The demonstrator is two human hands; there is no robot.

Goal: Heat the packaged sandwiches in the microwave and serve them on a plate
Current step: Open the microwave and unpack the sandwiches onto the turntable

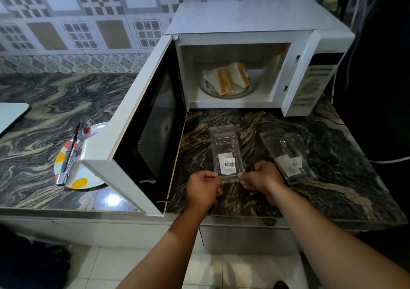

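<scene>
Head view shows my left hand (204, 183) and right hand (260, 176) pinching the empty clear pack (226, 153); I would move it aside gently, then shut the microwave door (142, 131)

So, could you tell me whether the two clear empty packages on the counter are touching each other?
Apart. The head view shows a strip of bare counter between the package that both hands hold and the other package lying to its right.

Domestic kitchen — swirled dark stone counter (66, 102) backed by patterned wall tiles (77, 29); white microwave (255, 22) standing on it, door open; spotted plate (77, 177) with metal tongs (71, 153); pale tiled floor (199, 271) below — household fittings throughout.
</scene>
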